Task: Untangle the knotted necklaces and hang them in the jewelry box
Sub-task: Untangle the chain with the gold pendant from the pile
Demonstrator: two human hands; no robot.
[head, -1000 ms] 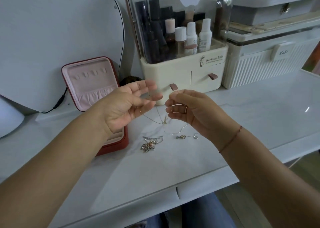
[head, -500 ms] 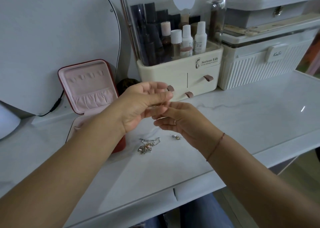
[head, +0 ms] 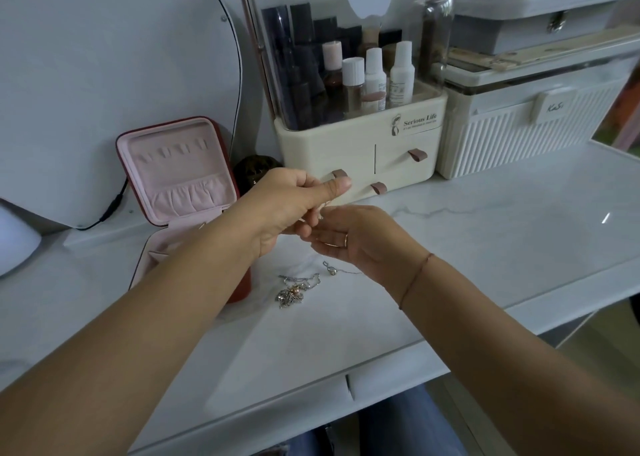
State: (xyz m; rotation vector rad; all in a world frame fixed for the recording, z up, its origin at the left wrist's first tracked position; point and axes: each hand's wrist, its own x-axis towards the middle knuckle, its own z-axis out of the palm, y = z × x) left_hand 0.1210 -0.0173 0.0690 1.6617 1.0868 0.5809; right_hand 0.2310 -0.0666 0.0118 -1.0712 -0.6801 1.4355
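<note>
Illumination is soft, cool and moderately dim. A small glare streak lies near the right edge of the counter (head: 485, 255). The clear cover (head: 434, 33) carries bright reflections. Shadows are faint and diffuse. Straight lines bow at frame edges.

I sit at a white marble-look desk (head: 485, 244) — big round mirror (head: 104, 75) back left, ribbed white storage box (head: 512, 137) back right, light glinting off the top.

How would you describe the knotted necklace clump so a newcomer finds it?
On the white marble tabletop, look right of the open pink-lined jewelry box. The clump lies by its front corner. Unlike the lone pendant chain beside it, it is bunched, with rose-gold beads.
</note>
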